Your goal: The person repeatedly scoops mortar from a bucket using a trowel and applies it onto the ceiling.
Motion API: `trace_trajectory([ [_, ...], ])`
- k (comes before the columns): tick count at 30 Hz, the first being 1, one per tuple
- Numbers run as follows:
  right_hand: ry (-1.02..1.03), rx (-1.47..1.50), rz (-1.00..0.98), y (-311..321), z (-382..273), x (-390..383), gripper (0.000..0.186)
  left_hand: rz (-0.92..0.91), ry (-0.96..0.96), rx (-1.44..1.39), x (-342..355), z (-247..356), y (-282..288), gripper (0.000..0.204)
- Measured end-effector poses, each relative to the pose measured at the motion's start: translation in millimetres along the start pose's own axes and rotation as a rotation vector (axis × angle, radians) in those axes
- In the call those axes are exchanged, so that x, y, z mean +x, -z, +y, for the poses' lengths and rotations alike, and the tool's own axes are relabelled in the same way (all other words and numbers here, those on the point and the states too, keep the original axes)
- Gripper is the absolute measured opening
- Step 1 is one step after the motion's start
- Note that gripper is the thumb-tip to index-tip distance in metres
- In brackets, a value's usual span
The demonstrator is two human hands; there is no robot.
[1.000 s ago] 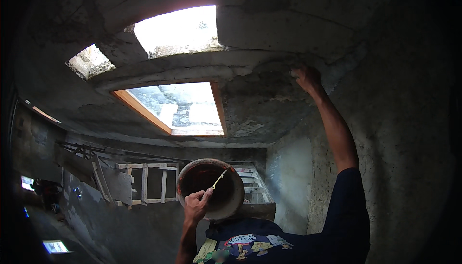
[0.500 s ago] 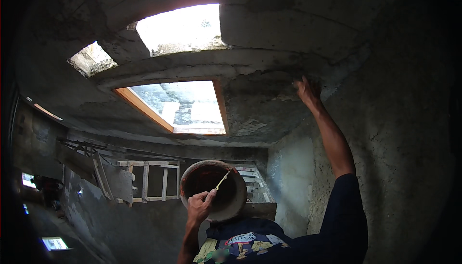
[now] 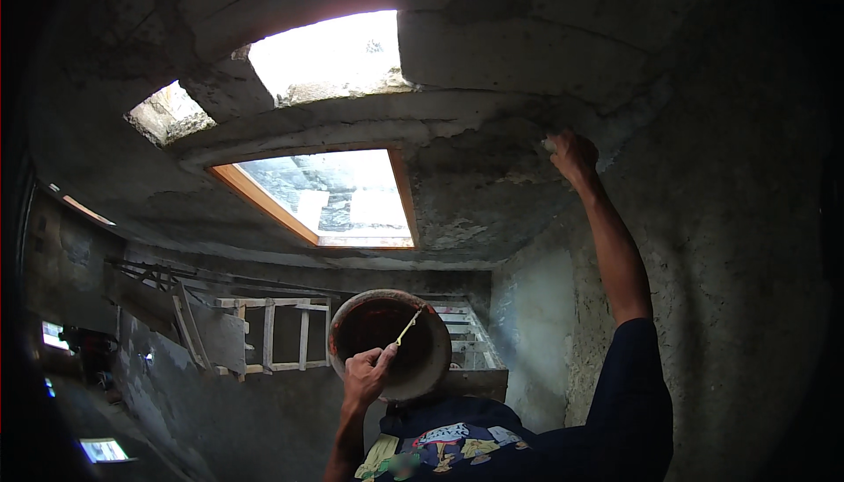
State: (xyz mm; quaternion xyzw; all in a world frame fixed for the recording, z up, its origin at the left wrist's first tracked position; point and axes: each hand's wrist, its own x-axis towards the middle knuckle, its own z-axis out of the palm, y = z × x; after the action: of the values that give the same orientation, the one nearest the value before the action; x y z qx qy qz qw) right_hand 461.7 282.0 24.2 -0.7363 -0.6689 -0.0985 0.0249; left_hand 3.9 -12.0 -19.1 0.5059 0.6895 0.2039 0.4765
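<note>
My left hand (image 3: pixel 366 376) is closed round the thin yellowish handle (image 3: pixel 407 328) of a round bucket (image 3: pixel 435 363), in front of my chest. The handle runs from my fingers across the bucket's mouth to its far rim. The bucket's inside is dark, with reddish-brown stains near the rim. My right arm is stretched up and forward, and its hand (image 3: pixel 576 155) is at the rough grey wall (image 3: pixel 483 183), right of the window. Those fingers are curled, with a small pale bit at their tips; what it is cannot be made out.
A wood-framed window (image 3: pixel 330 196) is set in the wall, with two bright openings (image 3: pixel 325 56) above it. Below lie a wooden ladder-like frame (image 3: pixel 286 334) and a slatted rack (image 3: pixel 470 337) behind the bucket. Another rough wall (image 3: pixel 721 262) rises at the right.
My right hand has shifted slightly right and turned at the wrist, staying close to the wall. My left hand and the bucket are nearly where they were.
</note>
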Motion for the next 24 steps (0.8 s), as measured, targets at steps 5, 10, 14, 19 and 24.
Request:
trace_trajectory([
  [5,-0.056,0.091,-0.036,16,11,-17,0.047,-0.002,-0.026,-0.007,2,1,-2,0.054],
  [10,-0.134,0.475,-0.039,24,16,-92,0.055,-0.019,-0.065,-0.014,1,1,-5,0.055],
  [14,-0.033,0.726,-0.057,33,35,-190,0.058,-0.033,-0.133,-0.026,-2,2,-6,0.054],
  [19,-0.109,0.773,-0.459,117,26,-293,0.053,-0.056,-0.23,-0.069,-6,5,-5,0.048],
  [24,-0.072,0.745,-0.706,145,-18,-344,0.047,-0.112,-0.276,-0.114,-8,28,-5,0.047],
])
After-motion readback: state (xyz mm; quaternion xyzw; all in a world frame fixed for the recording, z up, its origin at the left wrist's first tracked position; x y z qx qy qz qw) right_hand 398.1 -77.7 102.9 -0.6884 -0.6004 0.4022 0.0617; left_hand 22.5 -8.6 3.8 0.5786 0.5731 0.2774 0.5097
